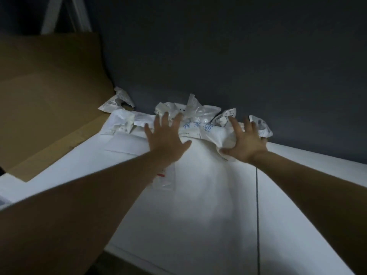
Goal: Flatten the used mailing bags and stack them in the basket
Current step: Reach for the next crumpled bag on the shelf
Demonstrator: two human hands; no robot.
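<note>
Your left forearm (79, 195) and right forearm (317, 185) fill the bottom of the frame, both reaching up toward the middle. Under them a large white mailing bag (200, 205) lies flat on the white counter (309, 211). Its long axis runs from bottom centre up to the dark wall (238, 56), and its far end points at that wall. Your left grip (165, 139) is spread flat with straight fingers, pressing on the bag's far part, just above a clear label pouch (165, 177). Your right grip (245, 141) lies with fingers spread over a crumpled bag (220, 135) at centre right, thumb against its near edge. More crumpled bags (190, 112) line the wall's foot across the middle. A cardboard sheet (49, 96) leans at upper left.
</note>
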